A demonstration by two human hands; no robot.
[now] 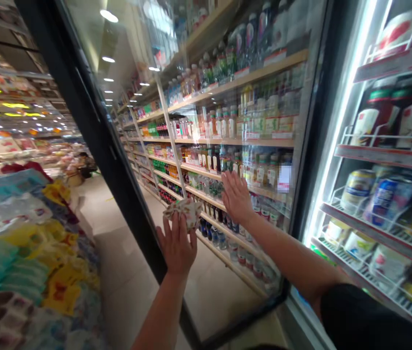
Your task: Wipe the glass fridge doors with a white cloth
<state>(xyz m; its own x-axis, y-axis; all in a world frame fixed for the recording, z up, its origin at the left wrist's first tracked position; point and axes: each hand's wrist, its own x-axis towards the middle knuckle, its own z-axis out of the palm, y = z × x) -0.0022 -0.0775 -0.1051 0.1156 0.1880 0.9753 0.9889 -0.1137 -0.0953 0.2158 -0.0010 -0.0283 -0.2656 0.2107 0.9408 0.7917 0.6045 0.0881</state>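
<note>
An open glass fridge door [220,311] with a black frame stands slanted in front of me. My left hand [180,243] is at the lower left of the pane, its fingers lying over a crumpled, patterned cloth [191,214] against the glass. Higher and to the right, my right hand [235,197] has its fingers stretched out and holds nothing. Its palm faces the pane; whether it touches is hard to tell. A small pale label [284,178] sits on the glass near the right side of the frame.
On the right, lit fridge shelves [381,153] hold bottles, cans and tubs behind wire rails. Long wooden shelves [235,141] of drinks show in the glass. At the left lie stacked yellow and teal packages [56,272], beside a tiled aisle floor [114,233].
</note>
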